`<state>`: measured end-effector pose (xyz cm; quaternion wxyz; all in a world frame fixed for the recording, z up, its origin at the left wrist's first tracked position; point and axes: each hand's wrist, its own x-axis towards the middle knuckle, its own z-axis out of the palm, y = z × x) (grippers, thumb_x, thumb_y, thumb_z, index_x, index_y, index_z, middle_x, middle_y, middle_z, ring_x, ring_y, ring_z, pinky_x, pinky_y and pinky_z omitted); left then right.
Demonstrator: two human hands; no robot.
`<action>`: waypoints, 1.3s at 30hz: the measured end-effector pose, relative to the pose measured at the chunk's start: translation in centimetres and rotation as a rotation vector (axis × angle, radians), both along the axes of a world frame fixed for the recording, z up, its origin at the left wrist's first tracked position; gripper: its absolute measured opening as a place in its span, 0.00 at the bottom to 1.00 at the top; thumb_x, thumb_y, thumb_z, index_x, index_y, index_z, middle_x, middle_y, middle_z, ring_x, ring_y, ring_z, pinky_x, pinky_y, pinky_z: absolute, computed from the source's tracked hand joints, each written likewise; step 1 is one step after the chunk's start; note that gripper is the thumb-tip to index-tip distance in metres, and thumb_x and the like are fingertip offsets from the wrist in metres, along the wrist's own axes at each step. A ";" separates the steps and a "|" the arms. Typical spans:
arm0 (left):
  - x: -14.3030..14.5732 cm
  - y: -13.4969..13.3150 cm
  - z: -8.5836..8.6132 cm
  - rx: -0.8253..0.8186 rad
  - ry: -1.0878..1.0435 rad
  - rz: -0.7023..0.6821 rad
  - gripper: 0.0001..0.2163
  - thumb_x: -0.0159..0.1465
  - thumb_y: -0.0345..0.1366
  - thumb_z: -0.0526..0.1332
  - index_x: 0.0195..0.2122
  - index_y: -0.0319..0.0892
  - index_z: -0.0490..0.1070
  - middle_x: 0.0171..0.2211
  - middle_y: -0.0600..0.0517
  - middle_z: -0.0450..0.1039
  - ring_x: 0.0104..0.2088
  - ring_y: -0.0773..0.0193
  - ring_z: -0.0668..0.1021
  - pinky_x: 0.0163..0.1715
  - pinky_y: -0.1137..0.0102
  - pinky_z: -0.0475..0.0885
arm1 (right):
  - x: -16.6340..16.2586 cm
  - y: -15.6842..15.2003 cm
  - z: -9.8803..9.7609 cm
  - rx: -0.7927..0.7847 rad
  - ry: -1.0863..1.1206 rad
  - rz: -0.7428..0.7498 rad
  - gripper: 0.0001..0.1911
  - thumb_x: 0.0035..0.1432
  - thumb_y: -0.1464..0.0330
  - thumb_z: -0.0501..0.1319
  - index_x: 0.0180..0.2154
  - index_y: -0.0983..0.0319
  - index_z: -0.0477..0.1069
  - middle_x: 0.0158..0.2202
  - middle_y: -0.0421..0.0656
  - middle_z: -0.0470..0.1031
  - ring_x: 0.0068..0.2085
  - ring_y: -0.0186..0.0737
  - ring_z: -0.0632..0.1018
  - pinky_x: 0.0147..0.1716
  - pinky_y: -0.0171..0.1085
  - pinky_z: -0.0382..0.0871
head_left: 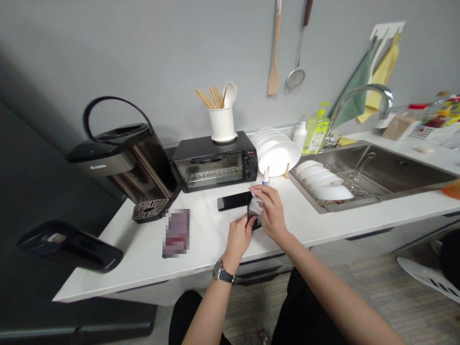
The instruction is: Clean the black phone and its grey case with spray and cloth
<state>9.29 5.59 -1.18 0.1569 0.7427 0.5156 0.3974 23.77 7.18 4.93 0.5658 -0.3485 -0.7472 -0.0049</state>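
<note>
My left hand [240, 235], with a wristwatch [223, 272] at the wrist, grips the edge of a dark flat object [257, 224] just over the counter. That object looks like a phone or its case, mostly hidden by my fingers. My right hand [272, 211] pinches a thin, pale, crumpled sheet [256, 206] against it; whether it is film or a wipe I cannot tell. Behind my hands a black smartphone [233, 201] lies flat on the counter. A small white bottle [265, 178] stands just beyond my right fingers.
A toaster oven [215, 168] bears a white utensil holder [222, 123]. Left are a water dispenser [134, 167], a pixelated flat item [177, 234] and a dark cylindrical appliance [82, 247]. Right are racked plates [276, 158], soap [316, 132], bowls [319, 179] and the sink [402, 167].
</note>
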 end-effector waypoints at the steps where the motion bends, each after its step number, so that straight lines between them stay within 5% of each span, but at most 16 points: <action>1: -0.1 0.0 0.1 0.011 0.031 0.008 0.10 0.75 0.33 0.56 0.42 0.41 0.78 0.35 0.46 0.84 0.33 0.61 0.84 0.34 0.71 0.72 | 0.5 0.2 0.5 0.023 -0.158 0.027 0.26 0.71 0.72 0.49 0.66 0.55 0.67 0.57 0.50 0.76 0.61 0.50 0.73 0.64 0.57 0.66; 4: -0.2 -0.3 0.1 0.053 0.073 0.033 0.11 0.75 0.34 0.56 0.39 0.40 0.77 0.33 0.46 0.83 0.31 0.61 0.84 0.33 0.71 0.71 | 2.3 1.0 1.8 0.059 -0.511 0.102 0.28 0.71 0.74 0.51 0.69 0.57 0.62 0.56 0.49 0.78 0.58 0.49 0.75 0.63 0.55 0.68; 7: -0.1 -0.6 0.1 0.090 0.093 0.035 0.12 0.75 0.36 0.56 0.40 0.40 0.78 0.30 0.47 0.82 0.29 0.61 0.83 0.31 0.71 0.69 | 4.3 1.5 2.4 0.056 -0.608 0.084 0.27 0.71 0.75 0.51 0.69 0.60 0.63 0.53 0.49 0.80 0.51 0.46 0.79 0.48 0.44 0.76; 11: 0.2 -0.8 0.1 0.123 0.110 0.043 0.11 0.75 0.35 0.57 0.43 0.40 0.80 0.30 0.47 0.83 0.28 0.62 0.82 0.30 0.71 0.68 | 5.7 1.8 2.2 0.097 -0.605 -0.101 0.14 0.74 0.68 0.55 0.52 0.61 0.77 0.42 0.48 0.84 0.40 0.43 0.82 0.36 0.37 0.71; 15: 0.4 -1.0 0.1 0.136 0.125 0.049 0.11 0.75 0.35 0.57 0.43 0.41 0.80 0.30 0.47 0.83 0.29 0.62 0.83 0.30 0.71 0.68 | 5.6 1.9 1.7 0.053 -0.602 -0.274 0.19 0.74 0.58 0.57 0.38 0.61 0.80 0.29 0.45 0.81 0.30 0.40 0.80 0.29 0.36 0.63; 18: 0.3 -1.1 0.1 0.129 0.124 0.069 0.11 0.75 0.35 0.57 0.40 0.41 0.79 0.29 0.47 0.82 0.28 0.61 0.83 0.30 0.71 0.68 | 4.7 1.5 1.6 0.040 -0.594 -0.269 0.18 0.75 0.62 0.54 0.54 0.62 0.78 0.35 0.47 0.83 0.34 0.42 0.81 0.30 0.36 0.67; 20: 0.2 -1.1 0.0 0.121 0.121 0.089 0.12 0.75 0.35 0.57 0.36 0.41 0.78 0.29 0.47 0.82 0.28 0.61 0.82 0.30 0.71 0.68 | 3.7 1.0 1.7 0.066 -0.575 -0.190 0.22 0.75 0.69 0.51 0.66 0.62 0.67 0.46 0.50 0.83 0.44 0.44 0.82 0.39 0.39 0.74; 23: 0.1 -0.9 -0.2 0.114 0.135 0.103 0.12 0.74 0.33 0.57 0.34 0.40 0.76 0.29 0.46 0.82 0.29 0.60 0.82 0.30 0.70 0.68 | 2.1 0.2 2.1 0.157 -0.589 -0.019 0.27 0.74 0.74 0.48 0.71 0.61 0.60 0.57 0.50 0.79 0.57 0.45 0.78 0.60 0.49 0.72; 25: 0.0 -0.8 -0.4 0.109 0.163 0.107 0.12 0.74 0.30 0.56 0.34 0.40 0.76 0.30 0.45 0.82 0.29 0.59 0.82 0.30 0.69 0.69 | 1.3 0.0 2.5 0.241 -0.644 0.115 0.26 0.74 0.74 0.49 0.69 0.59 0.62 0.61 0.47 0.77 0.62 0.44 0.76 0.65 0.52 0.69; 29: 0.0 -0.8 -0.5 0.100 0.183 0.110 0.12 0.74 0.31 0.55 0.35 0.40 0.77 0.30 0.46 0.82 0.29 0.60 0.82 0.31 0.69 0.69 | 1.5 0.5 2.8 0.250 -0.667 0.229 0.27 0.73 0.75 0.53 0.70 0.60 0.61 0.64 0.48 0.74 0.65 0.45 0.73 0.63 0.50 0.71; 35: 0.1 -1.2 0.2 0.098 0.094 0.066 0.12 0.76 0.36 0.55 0.47 0.41 0.78 0.32 0.47 0.83 0.31 0.61 0.83 0.32 0.71 0.70 | 5.4 2.3 1.3 -0.064 -0.626 -0.177 0.23 0.70 0.73 0.52 0.63 0.65 0.69 0.47 0.52 0.83 0.41 0.47 0.83 0.40 0.40 0.78; 39: 0.1 -1.3 0.3 0.098 0.078 0.053 0.12 0.76 0.37 0.55 0.47 0.41 0.78 0.31 0.47 0.83 0.30 0.61 0.83 0.31 0.71 0.69 | 6.0 1.8 0.3 -0.112 -0.525 -0.172 0.24 0.70 0.73 0.50 0.65 0.63 0.66 0.49 0.51 0.82 0.47 0.48 0.82 0.42 0.41 0.77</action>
